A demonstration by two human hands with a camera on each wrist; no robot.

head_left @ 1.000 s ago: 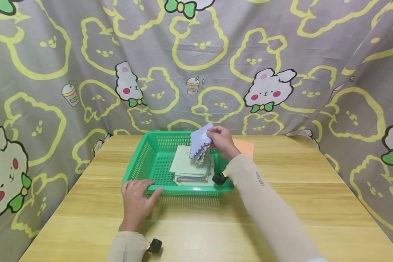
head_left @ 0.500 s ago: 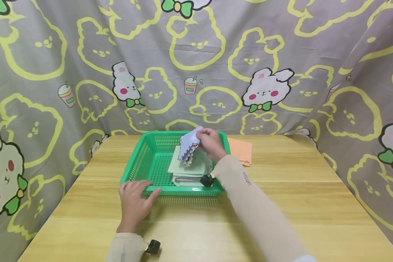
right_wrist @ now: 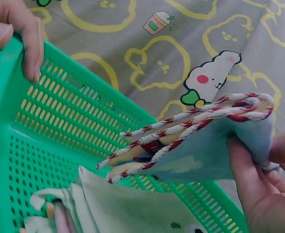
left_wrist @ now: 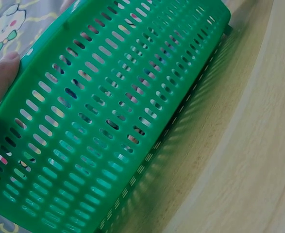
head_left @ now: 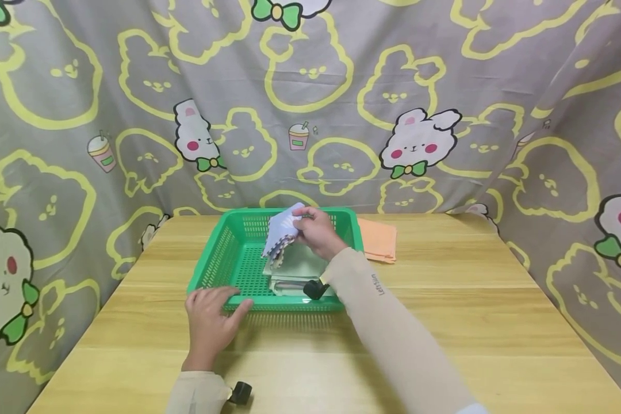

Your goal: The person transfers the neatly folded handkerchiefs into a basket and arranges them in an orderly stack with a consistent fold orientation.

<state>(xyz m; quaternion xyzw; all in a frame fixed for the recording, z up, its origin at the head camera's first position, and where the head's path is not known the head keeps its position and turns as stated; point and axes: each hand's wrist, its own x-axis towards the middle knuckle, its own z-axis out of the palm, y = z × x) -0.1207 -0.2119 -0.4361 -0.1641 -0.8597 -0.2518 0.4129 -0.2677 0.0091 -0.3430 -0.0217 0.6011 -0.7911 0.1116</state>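
A green plastic basket [head_left: 284,302] with slotted walls stands on the table. My left hand [head_left: 212,322] grips its near left corner, fingers hooked over the rim. Above the basket, my right hand [head_left: 318,230] pinches a folded lavender cloth [head_left: 282,227] between thumb and fingers. Red and white braided cord edges its layers [right_wrist: 181,133] in the right wrist view. Below the cloth, a stack of folded pale green fabric [head_left: 300,264] lies inside the basket, partly hidden by the right hand and wrist. The left wrist view shows the basket's outer wall [left_wrist: 98,102] and my left thumb at its rim.
Folded orange cloth [head_left: 380,238] lies on the wooden table [head_left: 471,299], just right of the basket. A grey curtain [head_left: 331,86] with yellow outlines and rabbit prints hangs behind and on both sides. A black wrist camera [head_left: 314,288] on my right sleeve overlaps the basket's front.
My right hand has carried the lavender cloth leftward over the basket and slightly down. The orange cloth has come into fuller view. My left hand stays on the basket corner.
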